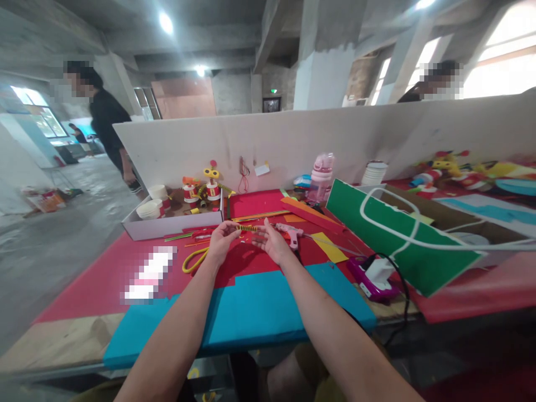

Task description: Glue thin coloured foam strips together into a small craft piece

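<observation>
Over the red table covering, my left hand (224,241) pinches one end of a small yellow-and-black zigzag-folded paper strip (247,228). At its other end is my right hand (271,241), fingers stretched and spread; whether a fingertip touches the strip cannot be made out. A pink glue gun (292,233) lies just right of my right hand. Beside my left wrist lies a looped yellow cord (193,261). Red and green strips (196,234) are scattered behind my left hand.
A box (171,228) of paper cups and cup figures (212,190) stands back left. Blue board (251,307) covers the front edge. A purple power strip (372,285), green panel (389,240) and white cable (412,245) are at right. A pink bottle (321,178) stands behind. People are beyond the partition.
</observation>
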Action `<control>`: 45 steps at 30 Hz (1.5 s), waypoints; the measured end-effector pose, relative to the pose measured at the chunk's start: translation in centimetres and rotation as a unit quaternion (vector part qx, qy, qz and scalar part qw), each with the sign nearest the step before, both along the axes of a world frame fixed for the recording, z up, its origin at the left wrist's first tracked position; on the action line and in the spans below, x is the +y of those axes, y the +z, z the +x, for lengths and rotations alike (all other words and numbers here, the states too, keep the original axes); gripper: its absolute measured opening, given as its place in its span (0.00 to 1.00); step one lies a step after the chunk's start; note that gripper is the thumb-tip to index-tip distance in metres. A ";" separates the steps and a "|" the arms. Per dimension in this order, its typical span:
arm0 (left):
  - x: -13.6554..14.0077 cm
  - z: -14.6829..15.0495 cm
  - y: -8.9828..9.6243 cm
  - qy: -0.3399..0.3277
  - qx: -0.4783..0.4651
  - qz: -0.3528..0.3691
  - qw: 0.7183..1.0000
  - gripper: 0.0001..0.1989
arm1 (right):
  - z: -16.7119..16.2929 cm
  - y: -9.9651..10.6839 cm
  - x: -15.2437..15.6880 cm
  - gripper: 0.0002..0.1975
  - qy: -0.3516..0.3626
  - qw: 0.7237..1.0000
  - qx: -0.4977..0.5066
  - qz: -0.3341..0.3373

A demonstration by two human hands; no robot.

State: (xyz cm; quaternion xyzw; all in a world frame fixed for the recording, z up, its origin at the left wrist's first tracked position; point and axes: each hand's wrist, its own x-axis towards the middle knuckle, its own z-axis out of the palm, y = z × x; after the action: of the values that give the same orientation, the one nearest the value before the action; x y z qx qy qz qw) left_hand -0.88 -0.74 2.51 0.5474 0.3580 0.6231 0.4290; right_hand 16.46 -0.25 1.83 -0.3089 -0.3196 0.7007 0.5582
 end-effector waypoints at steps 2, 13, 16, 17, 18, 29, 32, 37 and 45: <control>-0.1 0.1 0.0 -0.011 0.023 0.014 1.000 0.13 | -0.4 -0.1 -0.3 0.23 0.040 0.999 -0.006 -0.004; -0.3 0.8 -1.0 -0.161 0.014 -0.103 0.982 0.20 | -1.0 -1.2 -0.3 0.19 0.015 0.985 -0.113 0.132; -0.4 0.8 -0.8 -0.143 -0.005 -0.114 0.983 0.19 | -1.0 -1.2 -0.2 0.18 -0.016 0.983 -0.121 0.139; -0.4 0.8 -0.7 -0.136 -0.007 -0.113 0.984 0.18 | -1.0 -1.1 -0.2 0.17 -0.023 0.982 -0.125 0.139; -0.4 0.7 -0.6 -0.126 -0.006 -0.109 0.986 0.18 | -1.0 -1.1 -0.1 0.17 -0.027 0.982 -0.128 0.138; 0.6 -0.7 -0.2 -0.018 -0.114 -0.080 0.990 0.16 | 0.4 -1.2 1.5 0.16 -0.168 0.976 -0.075 0.115; 1.0 -1.2 -0.2 -0.003 -0.148 -0.072 0.986 0.16 | 1.7 -1.2 2.2 0.15 -0.302 0.948 -0.054 0.088; 1.6 -2.2 -0.2 0.040 -0.232 -0.061 0.970 0.14 | 3.5 -0.4 2.3 0.14 -0.451 0.884 -0.039 0.120; 0.7 -1.1 0.0 -0.041 -0.136 -0.034 0.989 0.14 | 0.2 0.1 0.6 0.22 -0.091 0.994 -0.020 0.063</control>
State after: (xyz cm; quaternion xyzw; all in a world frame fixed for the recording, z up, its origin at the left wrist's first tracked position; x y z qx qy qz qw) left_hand -2.03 -0.07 2.51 0.4568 0.2949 0.6609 0.5172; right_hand 16.69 0.31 1.91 -0.3148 -0.3444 0.6192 0.6316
